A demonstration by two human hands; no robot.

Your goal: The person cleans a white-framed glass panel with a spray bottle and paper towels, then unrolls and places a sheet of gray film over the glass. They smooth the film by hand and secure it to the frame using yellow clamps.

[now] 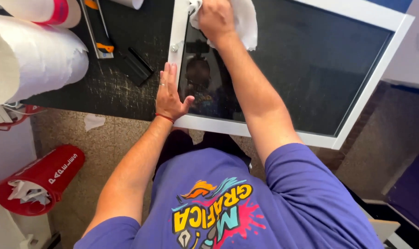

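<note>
White cloth is bunched under the right hand, fingers curled over it, pressed on the dark glass near the frame's top corner. Left hand lies flat, fingers together (thumb out on the glass), on the frame's edge over the black table. Paper roll sits left.

Your one head camera looks steeply down from close above, desk filling the frame's top, floor lower left.
</note>
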